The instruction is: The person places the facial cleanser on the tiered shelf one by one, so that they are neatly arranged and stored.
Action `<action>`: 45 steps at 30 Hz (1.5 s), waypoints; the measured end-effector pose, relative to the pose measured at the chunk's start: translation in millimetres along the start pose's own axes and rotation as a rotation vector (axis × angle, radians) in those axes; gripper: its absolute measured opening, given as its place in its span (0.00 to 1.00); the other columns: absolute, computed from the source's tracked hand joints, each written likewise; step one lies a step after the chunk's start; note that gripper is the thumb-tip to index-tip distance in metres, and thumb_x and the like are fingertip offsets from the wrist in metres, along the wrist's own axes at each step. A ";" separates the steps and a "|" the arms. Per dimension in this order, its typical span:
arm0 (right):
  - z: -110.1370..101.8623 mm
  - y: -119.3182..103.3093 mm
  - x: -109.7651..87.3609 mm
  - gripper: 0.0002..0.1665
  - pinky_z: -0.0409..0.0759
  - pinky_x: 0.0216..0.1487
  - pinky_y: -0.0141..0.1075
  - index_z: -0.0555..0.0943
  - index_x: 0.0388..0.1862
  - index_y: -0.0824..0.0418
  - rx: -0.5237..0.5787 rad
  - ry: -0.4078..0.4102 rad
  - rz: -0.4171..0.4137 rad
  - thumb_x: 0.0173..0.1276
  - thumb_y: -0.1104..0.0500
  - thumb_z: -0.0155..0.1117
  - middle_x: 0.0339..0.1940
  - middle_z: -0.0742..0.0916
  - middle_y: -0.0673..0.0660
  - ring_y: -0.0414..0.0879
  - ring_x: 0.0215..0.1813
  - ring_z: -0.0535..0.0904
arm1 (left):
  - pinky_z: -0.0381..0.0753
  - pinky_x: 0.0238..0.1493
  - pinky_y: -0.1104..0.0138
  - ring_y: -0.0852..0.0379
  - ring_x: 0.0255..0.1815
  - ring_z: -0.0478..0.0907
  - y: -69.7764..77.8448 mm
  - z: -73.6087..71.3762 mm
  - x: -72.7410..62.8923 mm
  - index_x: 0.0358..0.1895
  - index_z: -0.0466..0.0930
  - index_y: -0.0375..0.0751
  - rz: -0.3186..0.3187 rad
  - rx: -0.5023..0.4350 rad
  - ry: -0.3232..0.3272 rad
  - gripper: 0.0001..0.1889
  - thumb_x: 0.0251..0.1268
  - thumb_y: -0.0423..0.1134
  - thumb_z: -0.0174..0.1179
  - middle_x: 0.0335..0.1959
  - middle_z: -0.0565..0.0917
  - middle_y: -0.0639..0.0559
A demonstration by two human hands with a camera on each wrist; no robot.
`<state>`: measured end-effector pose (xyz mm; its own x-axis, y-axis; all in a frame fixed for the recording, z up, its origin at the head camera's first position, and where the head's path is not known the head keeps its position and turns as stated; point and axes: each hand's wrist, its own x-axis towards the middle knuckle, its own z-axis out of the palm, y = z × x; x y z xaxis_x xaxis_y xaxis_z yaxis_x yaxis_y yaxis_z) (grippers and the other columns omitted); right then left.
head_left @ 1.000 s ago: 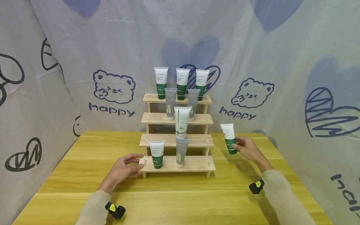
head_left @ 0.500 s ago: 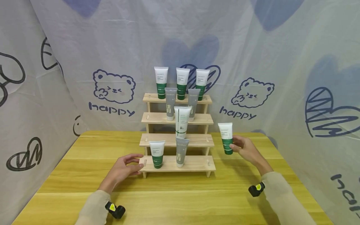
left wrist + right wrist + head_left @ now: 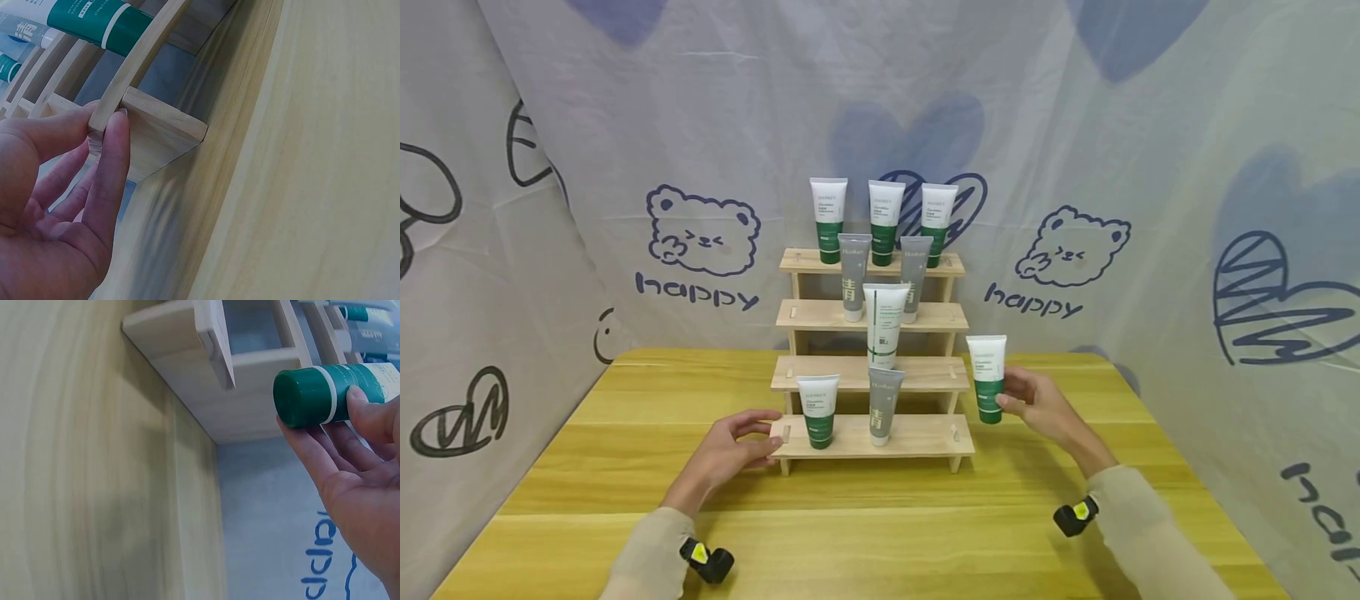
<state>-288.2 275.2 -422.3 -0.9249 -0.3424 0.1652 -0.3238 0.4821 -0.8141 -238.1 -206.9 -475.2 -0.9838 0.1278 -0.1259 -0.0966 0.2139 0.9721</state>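
Observation:
My right hand (image 3: 1037, 407) pinches a white-and-green squeeze tube (image 3: 987, 375) by its green lower part, thumb in front and fingers behind. The tube stands upright in the air, cap down, just right of the stepped wooden display rack (image 3: 922, 435). In the right wrist view its green cap (image 3: 300, 397) overlaps the rack's side. My left hand (image 3: 730, 450) pinches the left end of the lowest shelf (image 3: 119, 90) between thumb and fingers. Beside it on that shelf stand a white-and-green tube (image 3: 819, 410) and a grey tube (image 3: 884, 408).
A white tube (image 3: 885, 321) stands on the second shelf up. Above it are two grey tubes (image 3: 853, 275), and three white-and-green tubes (image 3: 828, 218) line the top shelf. The rack sits on a yellow wooden table (image 3: 820, 533) before a printed cloth (image 3: 700, 108).
My right hand has carried its tube left towards the rack, dipping slightly, and the tube has gone from tilted to nearly upright. My left hand keeps its place on the shelf end.

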 end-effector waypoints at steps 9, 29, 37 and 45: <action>21.0 -8.2 1.1 0.29 0.83 0.67 0.51 0.67 0.73 0.76 0.040 -0.054 -0.065 0.74 0.74 0.58 0.65 0.80 0.76 0.69 0.65 0.81 | 0.92 0.48 0.64 0.56 0.46 0.85 0.4 -0.3 -0.4 0.71 0.73 0.36 0.000 0.006 0.003 0.29 0.69 0.39 0.69 0.64 0.77 0.34; 60.0 -13.8 6.2 0.35 0.83 0.67 0.45 0.61 0.74 0.82 0.176 -0.085 -0.171 0.69 0.80 0.57 0.67 0.76 0.81 0.75 0.66 0.77 | 0.92 0.48 0.65 0.56 0.47 0.85 -0.3 -0.5 0.9 0.71 0.73 0.37 0.002 0.007 0.005 0.30 0.69 0.40 0.69 0.64 0.77 0.34; 69.6 -12.5 5.6 0.33 0.82 0.68 0.47 0.62 0.73 0.82 0.193 -0.101 -0.174 0.70 0.79 0.56 0.65 0.77 0.82 0.75 0.66 0.77 | 0.92 0.48 0.65 0.56 0.47 0.85 -0.5 0.0 1.5 0.71 0.73 0.38 -0.004 0.010 0.010 0.29 0.69 0.40 0.69 0.65 0.76 0.34; 75.1 -8.1 5.1 0.33 0.81 0.69 0.48 0.62 0.74 0.80 0.194 -0.100 -0.156 0.70 0.78 0.57 0.66 0.77 0.81 0.74 0.67 0.77 | 0.92 0.48 0.65 0.55 0.47 0.84 -0.7 0.1 1.2 0.71 0.73 0.38 -0.009 0.015 0.009 0.29 0.69 0.40 0.69 0.65 0.76 0.35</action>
<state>-275.4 209.1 -456.7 -0.8397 -0.4826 0.2489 -0.4077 0.2575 -0.8760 -239.3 -206.8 -476.0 -0.9843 0.1170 -0.1323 -0.1028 0.2290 0.9680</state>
